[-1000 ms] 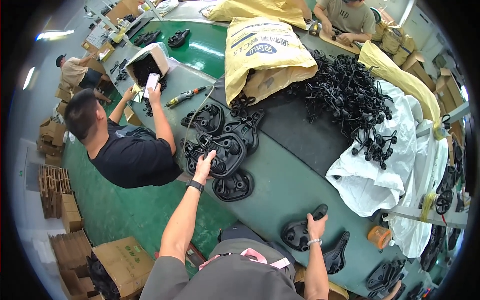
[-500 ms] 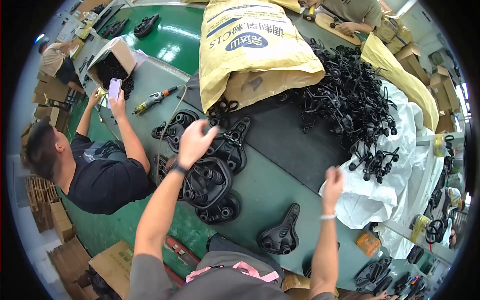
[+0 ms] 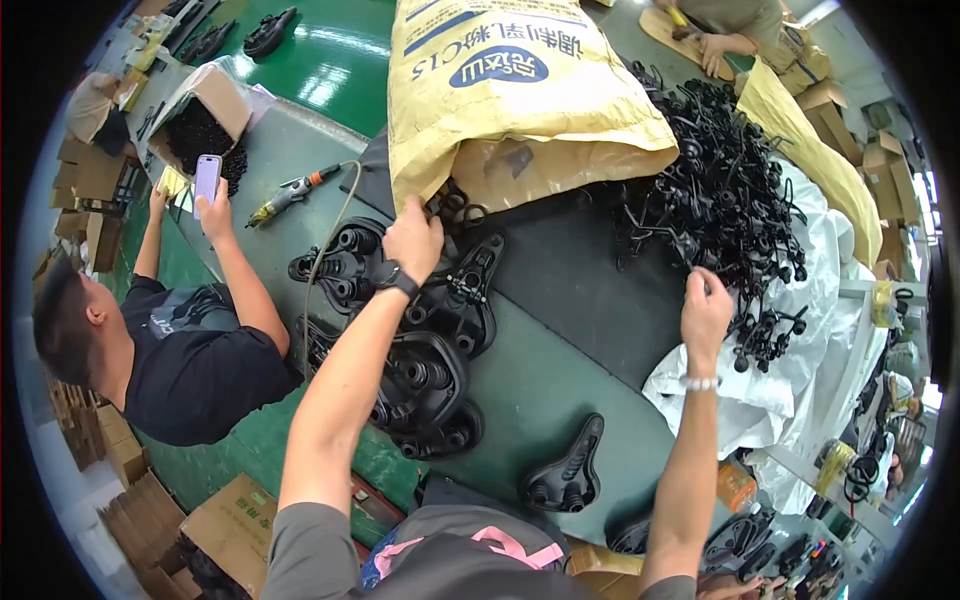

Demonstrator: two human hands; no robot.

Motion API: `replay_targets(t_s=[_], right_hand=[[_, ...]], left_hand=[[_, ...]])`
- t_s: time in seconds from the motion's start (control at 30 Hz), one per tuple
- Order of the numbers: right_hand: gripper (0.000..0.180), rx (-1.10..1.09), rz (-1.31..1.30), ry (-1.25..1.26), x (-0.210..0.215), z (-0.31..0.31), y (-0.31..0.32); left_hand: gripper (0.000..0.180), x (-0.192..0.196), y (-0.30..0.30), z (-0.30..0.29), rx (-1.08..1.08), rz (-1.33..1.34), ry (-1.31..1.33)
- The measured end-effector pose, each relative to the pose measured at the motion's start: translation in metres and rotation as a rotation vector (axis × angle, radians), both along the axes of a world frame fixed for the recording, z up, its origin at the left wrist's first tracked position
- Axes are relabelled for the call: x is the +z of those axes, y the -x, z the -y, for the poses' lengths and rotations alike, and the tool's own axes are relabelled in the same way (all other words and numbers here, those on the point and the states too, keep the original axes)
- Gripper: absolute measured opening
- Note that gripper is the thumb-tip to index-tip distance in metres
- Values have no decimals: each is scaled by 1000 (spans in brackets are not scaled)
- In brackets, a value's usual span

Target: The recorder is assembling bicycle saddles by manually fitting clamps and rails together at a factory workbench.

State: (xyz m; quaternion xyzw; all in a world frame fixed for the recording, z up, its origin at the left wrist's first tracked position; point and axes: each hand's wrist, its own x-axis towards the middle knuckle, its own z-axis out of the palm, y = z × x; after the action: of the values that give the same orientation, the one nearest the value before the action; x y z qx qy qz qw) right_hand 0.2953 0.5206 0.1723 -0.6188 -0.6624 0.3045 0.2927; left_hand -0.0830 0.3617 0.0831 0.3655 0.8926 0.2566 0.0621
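My left hand [image 3: 414, 243], with a dark band on its wrist, reaches to the lower left corner of a yellow sack [image 3: 470, 110]. Its fingers are bent against the sack's edge, close by some black ring-shaped parts [image 3: 462, 208]; what they grip is hidden. My right hand [image 3: 706, 312], wearing a beaded bracelet, is closed at the near edge of a tangled heap of black bent parts [image 3: 720, 180]. Its fingertips pinch one of them. Below my left forearm and beyond it lie several black bicycle saddles [image 3: 425, 370], undersides up. One more saddle [image 3: 565, 470] lies apart, near my body.
A person [image 3: 190, 350] at the left holds a phone [image 3: 208, 178]. Near them are an orange-tipped power tool [image 3: 290, 195] with a hose and a tipped carton [image 3: 215, 100] of small black pieces. White sheeting [image 3: 730, 400] lies right; another person's hand [image 3: 715, 50] works at the far side.
My left hand has moved forward to the sack's corner, its fingers now bent. My right hand has moved forward and right, from above the table to the heap. The seated person's phone has shifted slightly left.
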Motion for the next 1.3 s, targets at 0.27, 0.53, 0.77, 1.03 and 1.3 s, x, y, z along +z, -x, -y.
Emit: replay_targets(t_s=[0.27, 0.53, 0.77, 1.03, 1.3], right_hand=[[26, -304, -242, 279, -49, 202, -134], [61, 98, 595, -26, -66, 326, -187], [35, -194, -884, 1082, -44, 429, -143], [25, -31, -613, 946, -69, 433, -207], [16, 164, 149, 111, -87, 418, -215]], left_hand=[[18, 94, -134, 108, -83, 1467, -323], [18, 36, -302, 216, 263, 2169, 143], [16, 8, -398, 270, 82, 1677, -41], [72, 28, -380, 297, -388, 1121, -103], [48, 23, -387, 295, -971, 221, 215]])
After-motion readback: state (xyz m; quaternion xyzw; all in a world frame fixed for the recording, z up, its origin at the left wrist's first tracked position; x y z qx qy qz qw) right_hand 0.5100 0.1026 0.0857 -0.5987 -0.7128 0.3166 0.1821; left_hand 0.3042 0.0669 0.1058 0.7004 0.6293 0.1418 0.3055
